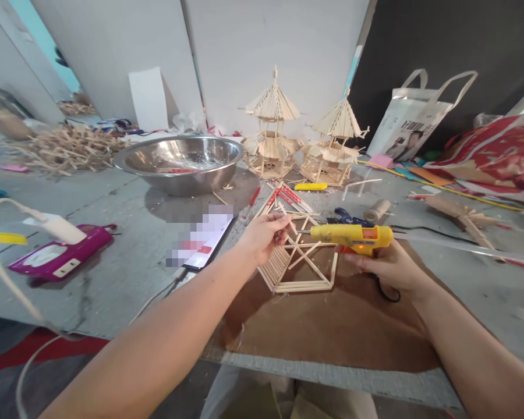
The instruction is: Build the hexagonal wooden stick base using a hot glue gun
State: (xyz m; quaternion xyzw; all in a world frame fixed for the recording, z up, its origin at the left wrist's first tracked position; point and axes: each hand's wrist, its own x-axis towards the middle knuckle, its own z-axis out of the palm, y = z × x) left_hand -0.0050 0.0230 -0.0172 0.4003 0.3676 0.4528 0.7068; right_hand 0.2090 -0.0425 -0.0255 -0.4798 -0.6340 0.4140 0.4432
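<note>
My right hand (386, 266) is wrapped round a yellow glue gun (353, 235) whose nozzle points left over a hexagonal frame of wooden sticks (300, 261). My left hand (264, 235) pinches a thin wooden stick (271, 216) at the frame's upper left edge. The frame lies on a brown cardboard sheet (332, 323) at the table's near edge. Part of the frame is filled with parallel sticks, and crossed sticks span its middle.
Two finished stick pagodas (273, 125) (337, 137) stand behind. A steel bowl (181, 162) sits left of them. A phone (207, 241), a magenta device (61, 256), blue scissors (349, 217), a white bag (414, 122) and a pile of loose sticks (67, 146) surround the work.
</note>
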